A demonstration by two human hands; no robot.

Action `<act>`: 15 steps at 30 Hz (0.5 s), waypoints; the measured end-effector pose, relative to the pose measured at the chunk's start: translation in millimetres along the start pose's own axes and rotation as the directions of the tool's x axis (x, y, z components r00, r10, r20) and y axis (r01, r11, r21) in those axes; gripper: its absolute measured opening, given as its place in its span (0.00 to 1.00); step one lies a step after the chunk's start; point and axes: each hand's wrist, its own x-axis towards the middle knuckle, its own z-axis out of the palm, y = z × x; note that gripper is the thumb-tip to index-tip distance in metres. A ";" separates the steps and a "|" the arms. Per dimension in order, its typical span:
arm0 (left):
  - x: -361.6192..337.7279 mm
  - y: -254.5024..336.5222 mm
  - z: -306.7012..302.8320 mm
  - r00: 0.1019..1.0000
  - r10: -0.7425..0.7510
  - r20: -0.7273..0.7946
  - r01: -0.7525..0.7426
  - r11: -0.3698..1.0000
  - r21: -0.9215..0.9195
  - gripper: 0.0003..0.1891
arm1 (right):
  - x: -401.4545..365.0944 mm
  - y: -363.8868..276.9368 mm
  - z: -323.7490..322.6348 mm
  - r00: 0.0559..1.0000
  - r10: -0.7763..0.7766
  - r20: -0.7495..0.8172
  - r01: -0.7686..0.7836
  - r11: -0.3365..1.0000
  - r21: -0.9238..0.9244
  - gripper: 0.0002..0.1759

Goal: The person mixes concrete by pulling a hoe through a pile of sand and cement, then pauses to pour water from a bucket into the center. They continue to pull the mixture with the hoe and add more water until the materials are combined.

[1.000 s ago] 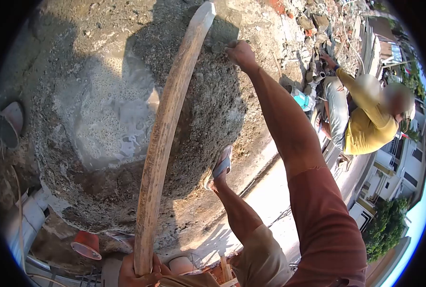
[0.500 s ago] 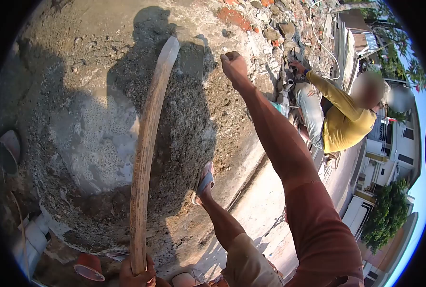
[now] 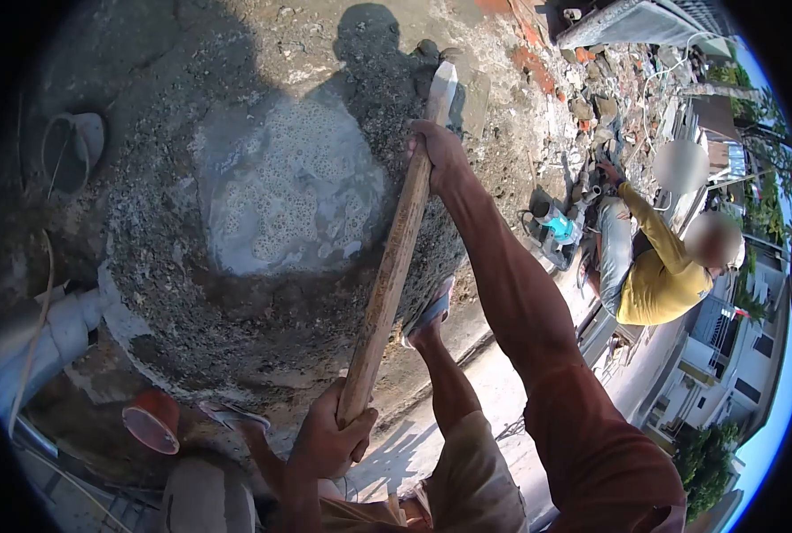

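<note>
A 2-handed grip: the right hand closes around the wooden handle near its pale tip, the left hand around the other end, likely spread for leverage. The handle slants beside a frothy puddle, which a gravelly rim seems banked to contain.
</note>
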 end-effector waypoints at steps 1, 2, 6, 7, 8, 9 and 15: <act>-6.9 -13.2 -4.1 1.000 0.021 0.000 -0.021 0.999 0.036 0.12 | -10.7 5.5 12.3 1.000 0.010 0.022 -0.010 1.000 -0.014 0.09; -12.8 -28.3 -5.4 0.999 0.033 0.011 -0.034 0.997 0.075 0.13 | -30.0 11.1 15.2 0.999 -0.017 0.040 0.018 0.999 -0.045 0.08; -13.8 -115.0 -35.1 0.929 0.355 -0.105 -0.235 0.784 0.575 0.18 | -88.3 45.7 19.8 0.994 -0.103 0.021 0.103 0.994 -0.023 0.07; -12.8 -118.7 -37.6 0.958 0.241 -0.156 -0.098 0.785 0.611 0.19 | -95.2 56.2 13.1 0.996 -0.087 0.023 0.088 0.996 -0.019 0.07; -7.8 -124.6 -38.6 0.958 0.238 -0.162 -0.090 0.783 0.615 0.19 | -97.4 63.8 3.9 0.993 -0.088 0.082 0.081 0.993 0.083 0.07; -1.6 -132.5 -39.0 0.953 0.262 -0.150 -0.108 0.760 0.641 0.19 | -95.2 67.3 -5.9 0.986 -0.097 0.137 0.071 0.981 0.182 0.07; 70.6 -125.1 20.2 0.970 0.241 0.035 -0.223 0.819 0.529 0.18 | -62.5 -1.3 -76.2 0.975 -0.221 -0.003 0.221 0.975 -0.020 0.09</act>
